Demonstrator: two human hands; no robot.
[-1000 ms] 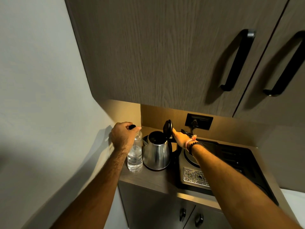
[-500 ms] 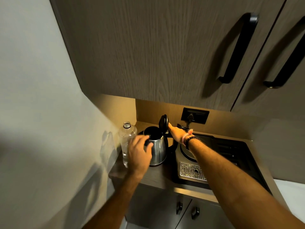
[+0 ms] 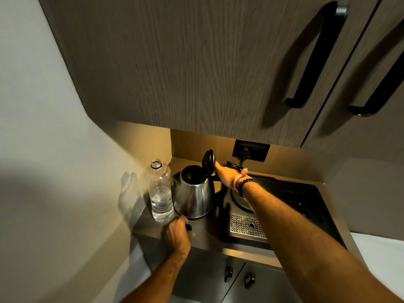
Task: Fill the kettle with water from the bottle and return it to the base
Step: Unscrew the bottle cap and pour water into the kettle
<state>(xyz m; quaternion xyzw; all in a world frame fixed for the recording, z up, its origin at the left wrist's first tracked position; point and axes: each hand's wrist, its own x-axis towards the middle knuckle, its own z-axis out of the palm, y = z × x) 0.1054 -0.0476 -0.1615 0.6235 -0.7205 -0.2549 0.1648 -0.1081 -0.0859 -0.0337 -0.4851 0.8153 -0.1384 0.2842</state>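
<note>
My left hand point(image 3: 177, 235) pinches the black cap point(image 3: 188, 227) at 6 o'clock from the bottle point(image 3: 160, 191); my right hand point(image 3: 227, 176) props the kettle point(image 3: 193, 196) lid point(image 3: 208, 159), fingertips hidden.

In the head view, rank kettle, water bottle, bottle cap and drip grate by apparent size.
1. Kettle, largest.
2. Water bottle: narrower, similar height; close call.
3. Drip grate, partly behind the right forearm.
4. Bottle cap, at the left hand, smallest.

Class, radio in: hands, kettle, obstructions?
Left hand setting cap on counter. Right hand props kettle lid. Bottle uncapped. Nothing blocking.
</note>
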